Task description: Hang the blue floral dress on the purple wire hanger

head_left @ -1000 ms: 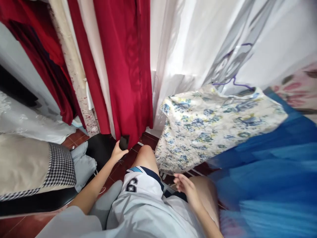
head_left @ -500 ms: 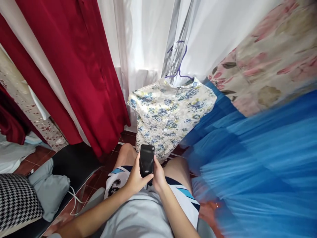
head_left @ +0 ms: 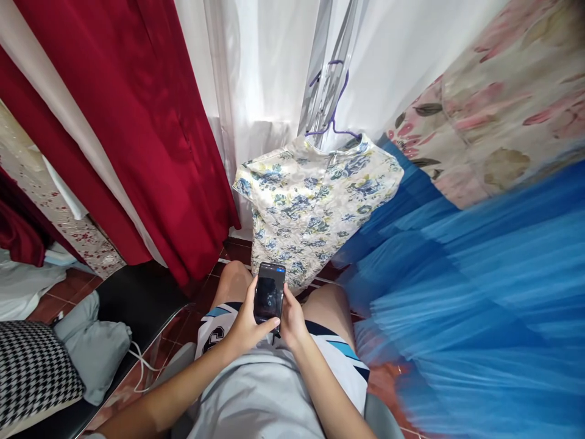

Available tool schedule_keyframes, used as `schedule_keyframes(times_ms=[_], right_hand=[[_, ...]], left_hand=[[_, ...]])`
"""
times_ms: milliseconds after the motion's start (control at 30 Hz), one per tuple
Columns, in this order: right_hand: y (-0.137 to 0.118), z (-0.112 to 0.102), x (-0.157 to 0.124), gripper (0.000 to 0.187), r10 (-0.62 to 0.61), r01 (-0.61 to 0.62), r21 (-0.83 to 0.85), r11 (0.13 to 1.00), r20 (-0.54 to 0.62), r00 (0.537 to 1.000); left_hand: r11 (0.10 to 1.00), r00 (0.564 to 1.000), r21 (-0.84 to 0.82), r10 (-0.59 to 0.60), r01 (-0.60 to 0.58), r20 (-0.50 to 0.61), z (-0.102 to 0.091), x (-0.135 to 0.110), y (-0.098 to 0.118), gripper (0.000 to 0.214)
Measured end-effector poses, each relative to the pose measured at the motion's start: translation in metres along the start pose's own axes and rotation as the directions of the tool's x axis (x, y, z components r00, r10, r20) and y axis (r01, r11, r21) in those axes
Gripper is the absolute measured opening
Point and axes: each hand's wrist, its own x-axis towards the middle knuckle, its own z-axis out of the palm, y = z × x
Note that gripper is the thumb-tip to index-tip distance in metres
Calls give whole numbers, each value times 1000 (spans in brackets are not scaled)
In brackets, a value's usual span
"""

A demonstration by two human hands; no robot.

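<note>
A black smartphone [head_left: 269,294] is held upright above my lap, its dark screen facing me with a small blue patch at the top right. My left hand [head_left: 249,323] is closed around its left side and lower edge, the thumb lying across the bottom of the screen. Along the right edge, my right hand [head_left: 291,317] grips the phone too; some of its fingers are hidden behind it. Just beyond the phone hangs a short-sleeved floral blouse [head_left: 315,201] on a purple hanger [head_left: 334,125].
Red curtains [head_left: 150,122] hang at the left. A black bench [head_left: 141,299] carries a grey cloth bag [head_left: 98,341] with a white cord and a houndstooth cushion [head_left: 36,366]. Blue tulle [head_left: 479,292] spreads over the right side, below a floral fabric [head_left: 507,116]. The floor [head_left: 178,323] is red tile.
The phone's screen has changed from plain black to a dim picture with a blue patch. The left thumb has moved up slightly onto the lower screen. Both hands keep their hold.
</note>
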Motion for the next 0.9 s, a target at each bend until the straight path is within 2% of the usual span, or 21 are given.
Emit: schedule_keyframes(times_ms=[300, 533, 767, 900], right_hand=[[7, -5, 5, 33, 34, -38, 133, 990, 31, 999], [11, -9, 8, 36, -17, 11, 141, 990, 42, 999], [14, -15, 14, 37, -16, 9, 122, 992, 57, 998], [17, -18, 15, 39, -25, 20, 100, 995, 55, 998]], left_hand=[[999, 1000, -50, -6, 5, -10, 1, 0, 3, 101], [999, 999, -13, -36, 36, 12, -4, 2, 0, 100], [1000, 999, 13, -23, 23, 39, -8, 8, 1, 95], [995, 1000, 100, -12, 11, 11, -9, 9, -8, 98]])
